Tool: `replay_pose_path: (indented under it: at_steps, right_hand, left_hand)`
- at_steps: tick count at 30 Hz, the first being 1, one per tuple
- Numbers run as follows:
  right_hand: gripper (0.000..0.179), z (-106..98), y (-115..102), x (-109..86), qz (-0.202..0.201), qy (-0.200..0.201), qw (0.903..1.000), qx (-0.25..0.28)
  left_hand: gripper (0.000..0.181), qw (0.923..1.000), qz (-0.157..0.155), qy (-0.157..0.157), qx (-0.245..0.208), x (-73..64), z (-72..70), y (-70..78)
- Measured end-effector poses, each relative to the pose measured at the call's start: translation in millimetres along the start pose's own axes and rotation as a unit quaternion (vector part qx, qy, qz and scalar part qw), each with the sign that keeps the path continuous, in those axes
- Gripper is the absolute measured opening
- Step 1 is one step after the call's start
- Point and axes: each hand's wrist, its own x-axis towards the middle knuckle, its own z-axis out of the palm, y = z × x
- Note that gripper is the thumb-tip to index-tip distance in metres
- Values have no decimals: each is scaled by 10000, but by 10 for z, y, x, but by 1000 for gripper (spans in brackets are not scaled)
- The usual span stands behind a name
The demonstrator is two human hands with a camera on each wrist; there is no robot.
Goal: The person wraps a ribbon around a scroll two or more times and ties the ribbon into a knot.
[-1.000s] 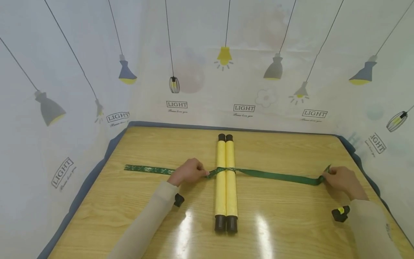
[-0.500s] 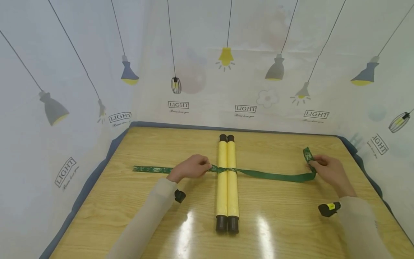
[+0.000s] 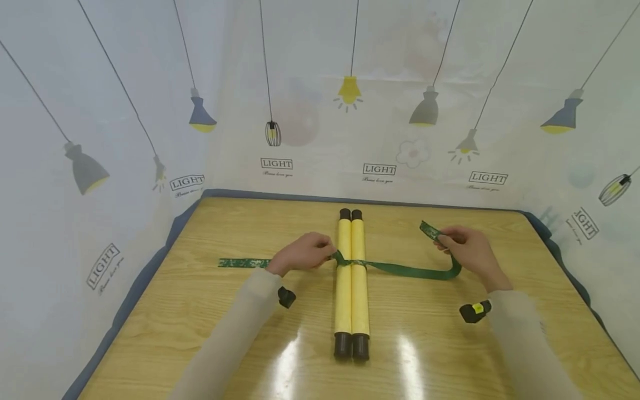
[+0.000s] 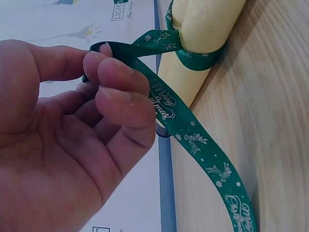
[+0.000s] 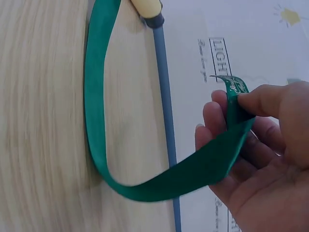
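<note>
Two yellow rolls with dark end caps [image 3: 351,305] lie side by side, pointing away from me. A green ribbon with white "Merry Christmas" print [image 3: 410,271] wraps round their middle, crossing there. Just left of the rolls, my left hand [image 3: 306,251] pinches the ribbon between thumb and fingertips; the left wrist view shows a bend of ribbon [image 4: 140,47] in that pinch, with a long tail hanging down. My right hand [image 3: 470,250], off to the right, pinches the other tail near its end; the slack ribbon [image 5: 99,96] curves below it in the right wrist view.
The wooden table [image 3: 240,344] has a blue edging [image 3: 275,194] along the back and sides. Behind it stands a pale wall covering [image 3: 320,178] printed with lamps. A black wrist device [image 3: 286,297] shows below the left wrist, another one [image 3: 475,311] by the right wrist.
My right hand has moved left and away from me, bringing the ribbon end towards the rolls and slackening it. My left hand has shifted slightly right, closer to the rolls, still pinching the ribbon.
</note>
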Motion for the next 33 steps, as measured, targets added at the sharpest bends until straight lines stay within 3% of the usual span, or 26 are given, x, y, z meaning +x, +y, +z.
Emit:
replay_pose_path:
  at_steps: [8, 14, 33]
  right_hand:
    - [41, 233, -282, 110, 67, -145, 9996, -229]
    - [37, 466, -399, 223, -165, -232, 9994, -206]
    - [27, 981, -705, 543, -256, -480, 9985, 75]
  left_hand:
    - [40, 9996, -78, 31, -272, 61, 41, -5]
    - [36, 9982, -245, 155, -522, 101, 79, 26]
    - [40, 9994, -131, 36, -333, 235, 165, 145]
